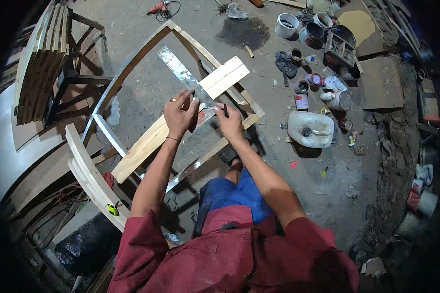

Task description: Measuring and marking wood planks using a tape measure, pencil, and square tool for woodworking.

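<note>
My left hand (181, 113) is over a pale wooden board (144, 146), its fingers bent and drawn together; what they hold, if anything, is too small to make out. Close on its right, my right hand (231, 126) is closed on a short dark pen-like stick (225, 110) that points upward. A thin, shiny sliver (209, 107) shows between the two hands. Beneath them runs a paint-spattered flat strip (177, 67). Beyond my right hand lies a short pale wooden block (225, 77), across one side of a large curved wooden frame (121, 78).
Curved wooden pieces (41, 63) are stacked at far left beside a dark stand (83, 79). Two curved rails (90, 176) lie lower left, near a yellow-green tape measure (113, 210). On the right are a whitish jerrycan (311, 130), several cans and a white bucket (286, 26).
</note>
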